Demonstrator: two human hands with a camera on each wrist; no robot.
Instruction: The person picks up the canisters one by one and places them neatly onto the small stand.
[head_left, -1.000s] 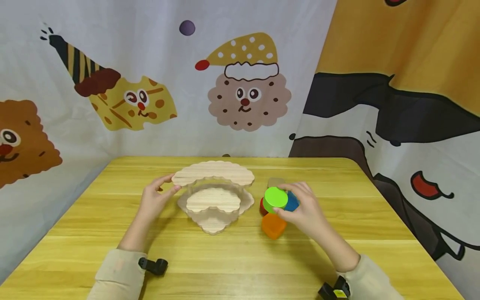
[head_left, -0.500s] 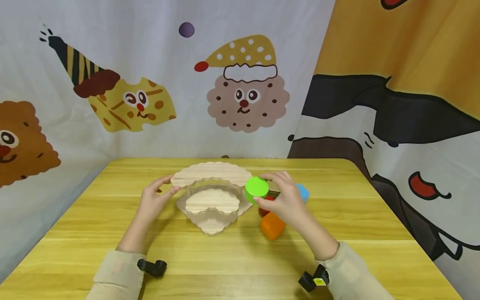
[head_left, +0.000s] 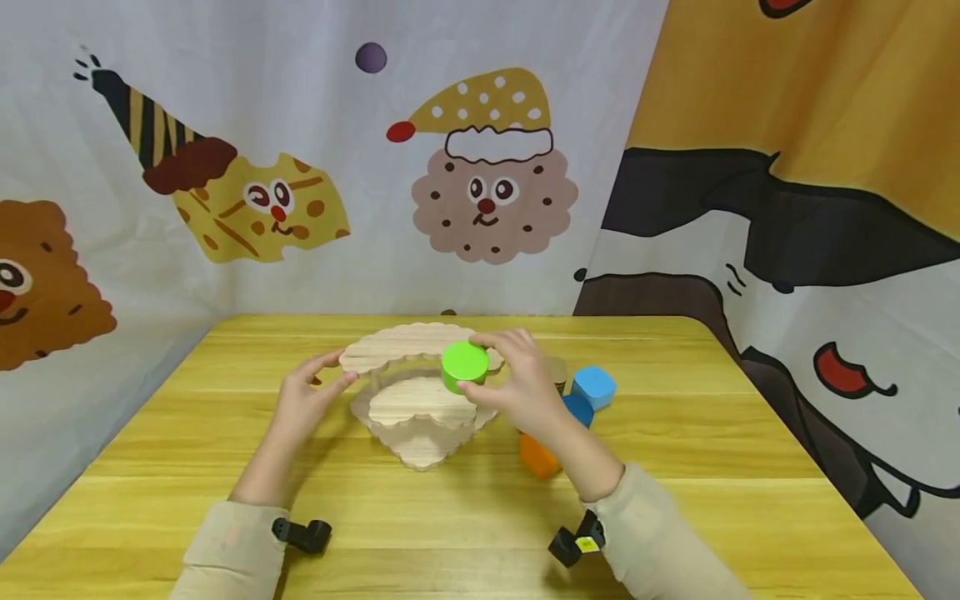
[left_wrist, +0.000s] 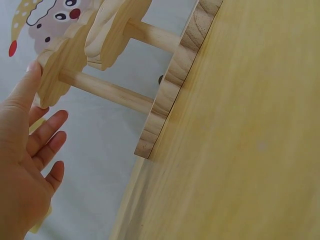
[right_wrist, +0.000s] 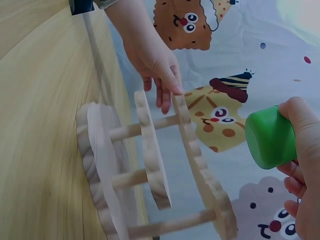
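Observation:
A wooden tiered stand with scalloped edges [head_left: 423, 400] stands left of the table's middle. Round posts [left_wrist: 107, 92] join its base [right_wrist: 102, 150] to two raised boards of different height. My left hand [head_left: 306, 404] pinches the left end of the higher board [head_left: 386, 346] between thumb and forefinger; its other fingers hang free in the left wrist view. My right hand [head_left: 525, 387] grips a bright green rounded block [head_left: 463, 367] by its sides, thumb in front. In the head view this block overlaps the right part of the higher board; the right wrist view shows it above that board, apart from it.
Right of the stand are a light blue block [head_left: 594, 387], a dark blue block [head_left: 577, 409], an orange block [head_left: 537, 457] and a tan piece [head_left: 556, 372]. My right forearm partly covers this group. A cartoon-print curtain [head_left: 300, 283] hangs behind the wooden table [head_left: 420, 533].
My right hand has carried the green block leftward from the group of blocks to over the stand, uncovering the light blue block. The left hand keeps its hold on the board.

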